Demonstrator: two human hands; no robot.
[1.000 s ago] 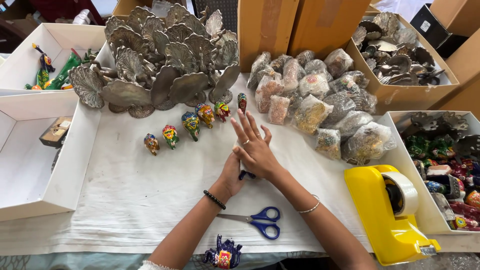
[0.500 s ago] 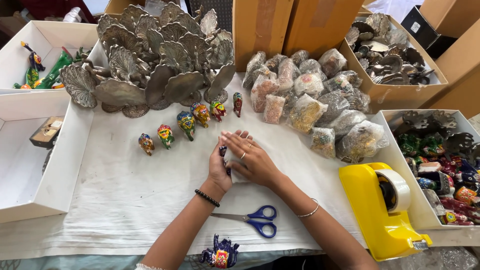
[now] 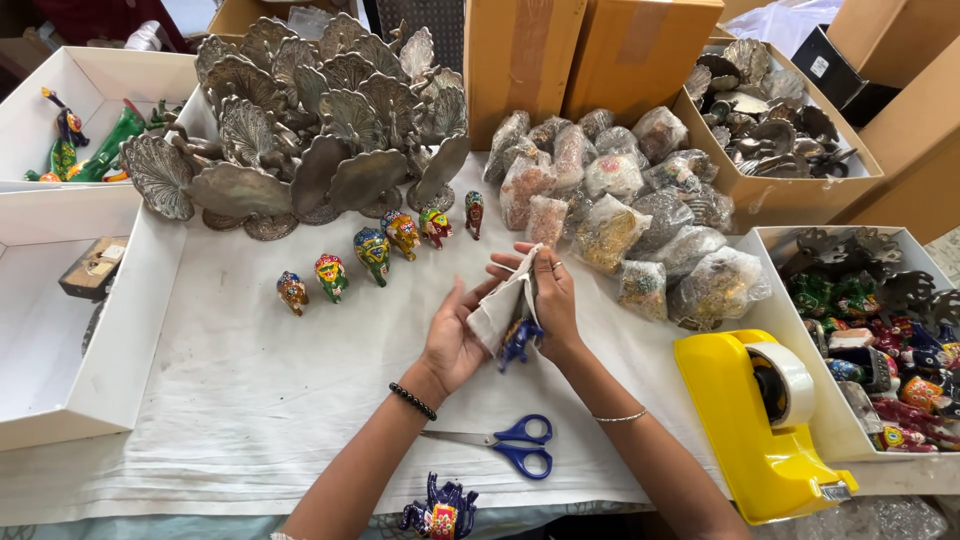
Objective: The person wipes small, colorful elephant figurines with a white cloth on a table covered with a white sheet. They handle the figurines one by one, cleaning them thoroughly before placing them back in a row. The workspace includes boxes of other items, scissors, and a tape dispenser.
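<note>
**Blue figurine half wrapped, both hands on it**

Your small blue painted elephant figurine [image 3: 517, 343] sits right between your hands, just above the blue-handled scissors [image 3: 515, 446], with its legs poking out under a sheet of thin white wrapping paper [image 3: 503, 305]. Your left hand [image 3: 455, 340] cups paper and figurine from below, fingers curled loosely around them. Your right hand [image 3: 550, 295] is closed on the paper's upper edge, pinching it between thumb and fingertips.

My guess is the figurine is light but hard and chippable, with glossy paint that could slip, so hold it by the body rather than the thin legs or trunk. The paper looks soft and floppy and would probably tear if yanked.

Up from the scissors and to the left stands a row of small multicoloured painted figurines [image 3: 373, 251], with grey metal peacock ornaments [image 3: 300, 130] behind them. Up and to the right lies a heap of clear plastic-bagged items [image 3: 630, 220]. Right of the scissors sits a yellow tape dispenser [image 3: 765, 430]. Below them there's another blue painted figurine [image 3: 440, 508].
</note>
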